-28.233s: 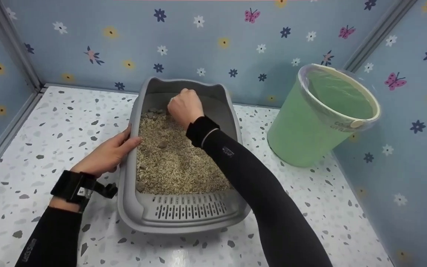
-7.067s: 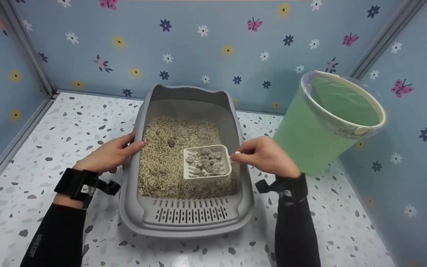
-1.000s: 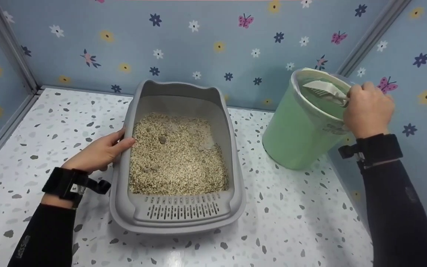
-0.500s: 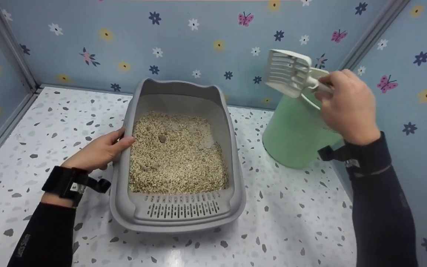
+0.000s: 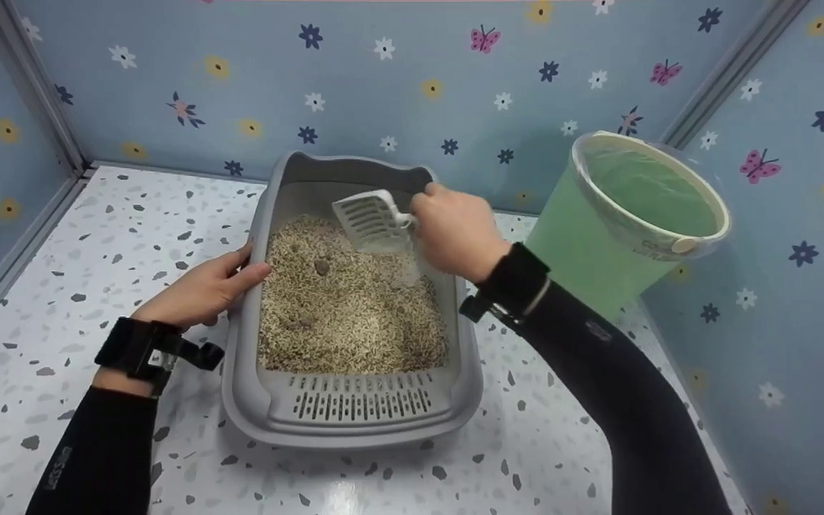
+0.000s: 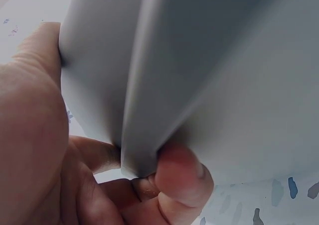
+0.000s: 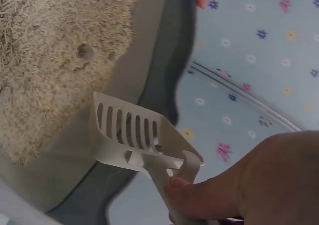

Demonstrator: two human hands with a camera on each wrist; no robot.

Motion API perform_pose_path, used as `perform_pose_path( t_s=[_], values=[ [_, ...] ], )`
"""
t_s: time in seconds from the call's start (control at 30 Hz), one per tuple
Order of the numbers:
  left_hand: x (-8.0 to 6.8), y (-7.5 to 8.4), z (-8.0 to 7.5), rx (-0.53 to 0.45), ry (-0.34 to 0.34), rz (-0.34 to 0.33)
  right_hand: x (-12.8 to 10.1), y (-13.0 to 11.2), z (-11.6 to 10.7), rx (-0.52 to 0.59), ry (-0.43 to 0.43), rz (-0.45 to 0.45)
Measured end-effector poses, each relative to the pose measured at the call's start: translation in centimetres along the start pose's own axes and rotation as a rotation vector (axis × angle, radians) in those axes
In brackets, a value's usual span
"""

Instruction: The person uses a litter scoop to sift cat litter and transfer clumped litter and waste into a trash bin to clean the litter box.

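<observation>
Our right grip point(image 5: 455, 232) clasps the empty scoop point(image 5: 369, 220) over the litter box point(image 5: 355, 422); left grip point(image 5: 201, 293) holds its rim. A clump point(image 5: 321, 267) just below remains.

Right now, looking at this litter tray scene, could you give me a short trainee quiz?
1. True or false: the scoop is over the green bin.
2. Which hand holds the rim of the litter tray? A) left hand B) right hand C) neither
3. Fill in: a dark clump lies on the ____ inside the tray.

Key: 1 false, it is over the tray's far end; 2 A; 3 litter.
</observation>
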State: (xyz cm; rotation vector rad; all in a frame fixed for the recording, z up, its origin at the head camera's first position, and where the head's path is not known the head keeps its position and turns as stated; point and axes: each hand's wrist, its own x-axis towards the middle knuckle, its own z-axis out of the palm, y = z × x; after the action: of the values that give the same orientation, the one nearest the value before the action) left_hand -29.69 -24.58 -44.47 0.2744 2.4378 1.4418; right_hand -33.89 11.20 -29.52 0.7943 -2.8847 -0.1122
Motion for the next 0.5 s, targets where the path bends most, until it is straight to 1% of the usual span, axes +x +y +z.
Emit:
perform_pose_path(
  t_s=[0.07, 0.2, 0.3, 0.33, 0.4, 0.5],
  values=[
    [0.0, 0.1, 0.0, -0.01, 0.001, -0.004, 1.4, -1.2, 1.8, -0.098, 0.019, -0.068],
    [0.0, 0.2, 0.1, -0.034, -0.001, -0.004, 3.7, -3.0, 5.0, -0.281, 0.149, -0.21],
    [0.0, 0.2, 0.2, -0.041, -0.001, 0.003, 5.1, -3.9, 6.7, -0.36, 0.244, -0.276],
    [-0.1, 0.2, 0.2, -0.042, -0.001, 0.005, 5.6, -4.2, 7.2, -0.38, 0.263, -0.291],
    [-0.1, 0.2, 0.2, -0.04, 0.005, 0.007, 6.3, -4.7, 8.1, -0.421, 0.284, -0.321],
    [-0.1, 0.1, 0.1, -0.037, 0.008, 0.001, 7.0, -5.3, 9.2, -0.486, 0.281, -0.387]
  ],
)
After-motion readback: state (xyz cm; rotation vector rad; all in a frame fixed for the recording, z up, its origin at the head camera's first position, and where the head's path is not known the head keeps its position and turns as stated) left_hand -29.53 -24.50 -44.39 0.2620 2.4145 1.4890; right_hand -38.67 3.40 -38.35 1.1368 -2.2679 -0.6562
